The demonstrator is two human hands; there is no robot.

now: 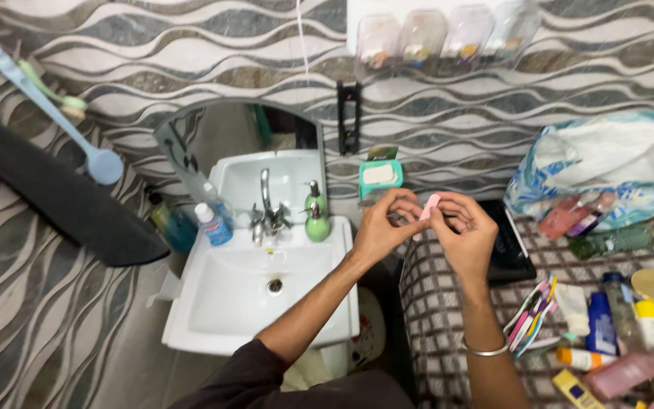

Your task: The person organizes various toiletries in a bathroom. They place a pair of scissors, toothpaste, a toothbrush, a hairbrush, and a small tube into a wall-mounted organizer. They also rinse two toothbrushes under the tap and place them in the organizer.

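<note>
Just right of the sink (pixel 259 288), my left hand (pixel 384 227) and right hand (pixel 463 231) both pinch the pink tube (pixel 427 212), so I'd grip firmly and twist gently.

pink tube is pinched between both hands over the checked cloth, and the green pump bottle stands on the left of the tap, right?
Not quite: the head view shows the green pump bottle on the right of the tap. The rest holds: left hand and right hand pinch the small pink tube over the checked cloth.
</note>
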